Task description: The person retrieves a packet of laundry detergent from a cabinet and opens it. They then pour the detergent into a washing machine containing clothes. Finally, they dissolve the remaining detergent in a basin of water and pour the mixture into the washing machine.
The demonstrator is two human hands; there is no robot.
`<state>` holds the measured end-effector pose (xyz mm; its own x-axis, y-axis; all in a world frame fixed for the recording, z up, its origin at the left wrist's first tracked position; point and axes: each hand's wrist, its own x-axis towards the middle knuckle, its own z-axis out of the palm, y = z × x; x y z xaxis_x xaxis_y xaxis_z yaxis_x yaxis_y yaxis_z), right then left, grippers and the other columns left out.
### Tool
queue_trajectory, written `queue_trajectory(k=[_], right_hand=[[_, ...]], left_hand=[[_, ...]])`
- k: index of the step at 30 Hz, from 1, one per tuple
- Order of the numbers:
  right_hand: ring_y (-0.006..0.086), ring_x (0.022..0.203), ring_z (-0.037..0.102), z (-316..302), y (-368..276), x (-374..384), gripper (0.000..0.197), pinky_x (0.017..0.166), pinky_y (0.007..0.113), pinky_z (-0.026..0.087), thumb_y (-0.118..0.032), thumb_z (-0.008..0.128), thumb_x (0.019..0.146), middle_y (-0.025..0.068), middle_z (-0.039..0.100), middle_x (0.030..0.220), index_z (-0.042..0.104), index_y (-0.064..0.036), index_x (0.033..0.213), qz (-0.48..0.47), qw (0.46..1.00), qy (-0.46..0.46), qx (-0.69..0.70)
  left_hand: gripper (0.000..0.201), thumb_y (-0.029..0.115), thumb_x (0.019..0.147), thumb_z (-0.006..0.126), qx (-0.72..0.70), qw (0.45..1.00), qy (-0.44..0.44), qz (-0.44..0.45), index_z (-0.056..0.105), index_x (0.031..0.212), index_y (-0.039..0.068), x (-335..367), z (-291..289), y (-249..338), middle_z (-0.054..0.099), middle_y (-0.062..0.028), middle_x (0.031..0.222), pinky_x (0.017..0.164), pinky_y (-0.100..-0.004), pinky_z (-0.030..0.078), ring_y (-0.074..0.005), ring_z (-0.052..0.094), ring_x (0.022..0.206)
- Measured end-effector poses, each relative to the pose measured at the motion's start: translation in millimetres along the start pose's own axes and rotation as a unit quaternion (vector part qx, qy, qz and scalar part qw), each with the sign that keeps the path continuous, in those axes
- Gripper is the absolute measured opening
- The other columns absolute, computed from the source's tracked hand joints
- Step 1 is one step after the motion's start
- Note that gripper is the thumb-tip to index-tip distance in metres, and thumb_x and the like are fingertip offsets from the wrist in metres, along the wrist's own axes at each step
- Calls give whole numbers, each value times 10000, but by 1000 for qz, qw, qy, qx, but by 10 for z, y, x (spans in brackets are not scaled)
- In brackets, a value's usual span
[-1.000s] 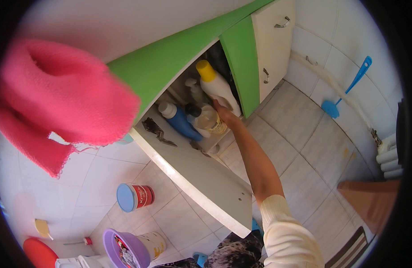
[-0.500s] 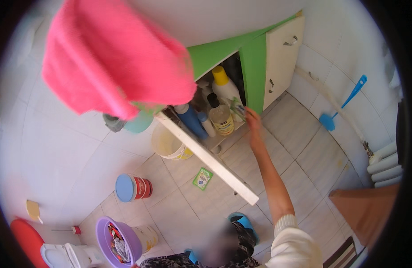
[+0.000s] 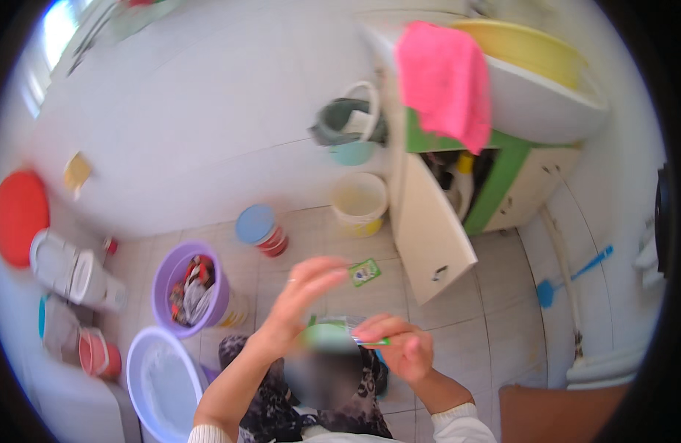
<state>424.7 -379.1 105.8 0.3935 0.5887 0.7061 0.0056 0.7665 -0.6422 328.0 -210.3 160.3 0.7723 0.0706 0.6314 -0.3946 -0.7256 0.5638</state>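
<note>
Over lap (image 3: 261, 395), R hand (image 3: 405, 348) grips blurry grn packet (image 3: 332, 334) jutting L toward unclenched L hand (image 3: 292, 304).

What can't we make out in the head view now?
All in the head view:
- Packet in the right hand: blurred; full outline and print unclear.
- Cabinet inside: partly hidden by the open door; can't count the bottles.
- Brown thing, lower right: cut off by the picture's edge.
</note>
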Motion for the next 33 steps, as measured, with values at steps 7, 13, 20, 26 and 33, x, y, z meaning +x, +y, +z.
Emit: queue_trajectory(k=[7,13,20,26,33], right_hand=[[195,1156,354,-660,805,152,475,905,395,332,-314,433,851,76,396,1252,373,-26,1224,115,940,312,-82],[246,1014,468,-2319,1326,296,382,867,305,348,-189,513,824,182,480,1106,450,64,1104,-44,808,418,-412],[207,745,557,-3370,1987,1074,190,631,334,442,-129,508,787,136,582,789,574,44,828,58,646,379,-660],[326,1025,455,-4377,2360,1302,625,861,440,363,-362,658,646,174,484,1119,454,-34,1137,-38,414,198,-888],[290,984,486,-3568,2715,1035,521,818,384,403,-69,582,663,198,498,1057,411,50,1141,68,763,421,-486]], left_hand=[[273,109,711,671,-122,883,238,-385,573,957,41,-1107,-307,98,586,-59,934,661,-322,477,-178,581,767],[271,60,726,636,-315,577,696,-290,523,972,77,-2766,-1222,113,577,-60,922,786,-386,486,-205,577,850],[267,17,719,622,-219,444,836,-239,532,965,70,-4369,-1460,957,580,-70,907,769,-396,484,-223,578,839],[212,57,719,644,-192,463,815,-293,547,907,71,-5100,-1576,1296,591,-50,842,725,-343,501,-186,582,780],[224,81,751,613,-201,407,828,-330,541,961,52,-5040,-1667,1336,603,-87,896,733,-363,498,-218,595,816]])
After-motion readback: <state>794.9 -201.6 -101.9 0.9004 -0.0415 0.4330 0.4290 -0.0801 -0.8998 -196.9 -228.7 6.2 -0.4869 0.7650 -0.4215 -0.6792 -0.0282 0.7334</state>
